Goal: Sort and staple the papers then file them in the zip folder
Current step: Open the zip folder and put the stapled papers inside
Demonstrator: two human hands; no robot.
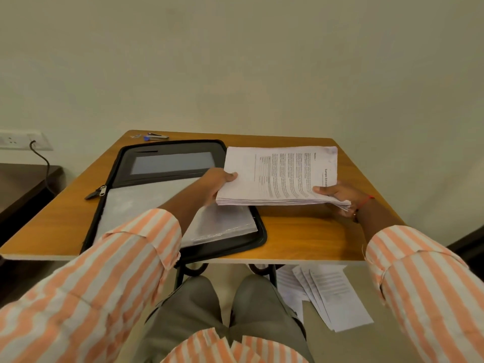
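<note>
A thick stack of printed papers (280, 174) is held level just above the wooden table (301, 237), right of centre. My left hand (218, 183) grips its left edge, thumb on top. My right hand (337, 193) grips the near right corner, thumb on top. A black zip folder (167, 163) lies open on the table's left half, with clear plastic sleeves (146, 203) in its near half. The stack overlaps the folder's right edge. A small stapler (157, 136) sits at the table's far left edge.
Several loose printed sheets (330, 294) lie on the floor under the table's right side. A dark low cabinet (23, 184) stands to the left, beneath a wall socket (18, 140) with a black cable. My knees are under the table's front edge.
</note>
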